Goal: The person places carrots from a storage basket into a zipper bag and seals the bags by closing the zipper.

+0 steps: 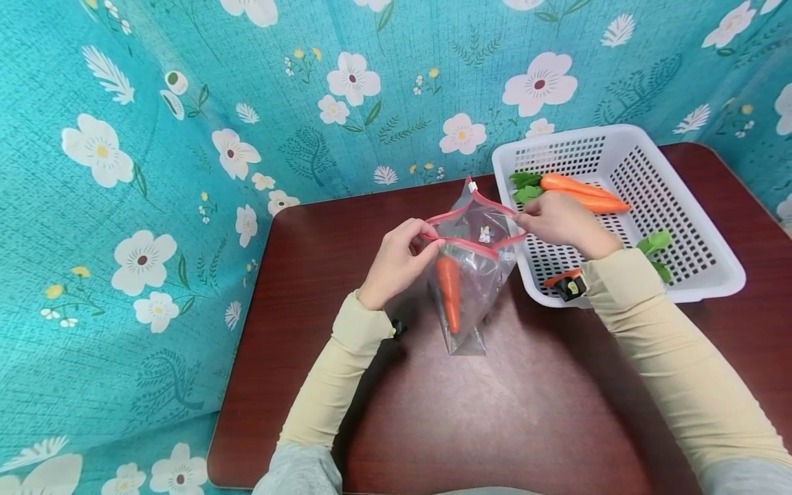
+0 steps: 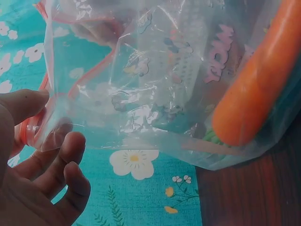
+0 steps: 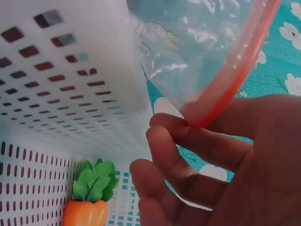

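Observation:
A clear zip bag (image 1: 479,289) with a red-edged mouth hangs above the table, its mouth spread apart. Inside it is an orange carrot (image 1: 449,292), tip downward in the head view; the left wrist view shows the same carrot (image 2: 254,84) through the plastic. My left hand (image 1: 399,258) pinches the left side of the red rim between thumb and fingers. On the opposite side, my right hand (image 1: 559,221) pinches the rim's right corner, close above the basket's edge. A white slider (image 1: 473,186) sits at the far corner of the bag's mouth.
A white perforated basket (image 1: 720,258) stands on the right of the dark red table (image 1: 297,309). It holds carrots (image 1: 578,189) with green leaves (image 1: 526,185); the right forearm partly covers its contents. A teal floral cloth (image 1: 396,89) hangs behind and at the left.

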`<state>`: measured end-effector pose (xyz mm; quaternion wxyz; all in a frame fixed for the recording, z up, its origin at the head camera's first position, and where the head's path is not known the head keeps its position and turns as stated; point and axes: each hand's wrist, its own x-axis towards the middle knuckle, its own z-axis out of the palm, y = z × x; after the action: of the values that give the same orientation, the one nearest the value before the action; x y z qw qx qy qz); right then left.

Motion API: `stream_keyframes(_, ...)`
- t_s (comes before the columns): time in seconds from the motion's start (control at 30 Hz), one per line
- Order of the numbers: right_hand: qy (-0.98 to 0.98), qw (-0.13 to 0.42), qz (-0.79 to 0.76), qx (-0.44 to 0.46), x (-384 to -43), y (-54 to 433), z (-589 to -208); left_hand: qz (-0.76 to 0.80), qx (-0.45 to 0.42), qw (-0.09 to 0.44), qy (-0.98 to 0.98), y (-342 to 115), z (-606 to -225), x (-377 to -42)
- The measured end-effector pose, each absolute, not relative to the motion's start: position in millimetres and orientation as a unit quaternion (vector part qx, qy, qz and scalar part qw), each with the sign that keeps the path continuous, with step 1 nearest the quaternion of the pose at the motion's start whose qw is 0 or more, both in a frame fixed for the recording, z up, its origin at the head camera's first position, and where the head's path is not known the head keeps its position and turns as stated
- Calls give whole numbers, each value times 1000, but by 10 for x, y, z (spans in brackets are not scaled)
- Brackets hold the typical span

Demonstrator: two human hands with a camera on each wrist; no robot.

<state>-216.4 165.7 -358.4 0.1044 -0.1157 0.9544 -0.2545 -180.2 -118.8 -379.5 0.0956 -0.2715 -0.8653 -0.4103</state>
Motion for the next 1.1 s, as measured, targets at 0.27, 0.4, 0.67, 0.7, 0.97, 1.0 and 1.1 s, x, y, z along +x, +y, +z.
stream_keyframes(0.27, 950, 132, -254, -121, -2165, 1709, -3540, -407, -278, 93, -865, -1131, -3817, -1815)
stream_keyframes(0.4, 942, 148, -269, -138, -2181, 1776, -3485, -408, -281, 95, -863, -1115, -3813, -1823)
stream_keyframes(0.67, 952, 154, -212, -158, -2246, 2003, -3369, -410, -284, 98, -861, -1083, -3793, -1826)
stream_keyframes(0.7, 953, 158, -200, -165, -2261, 2043, -3366, -409, -284, 98, -861, -1077, -3794, -1825)
stream_keyframes(0.97, 933, 231, -178, -210, -2356, 2336, -3386, -412, -281, 88, -862, -1055, -3808, -1814)
stream_keyframes(1.0, 932, 238, -177, -209, -2367, 2371, -3398, -413, -281, 87, -862, -1052, -3809, -1812)
stream_keyframes(1.1, 931, 253, -164, -205, -2390, 2472, -3453, -414, -280, 85, -862, -1047, -3824, -1811)
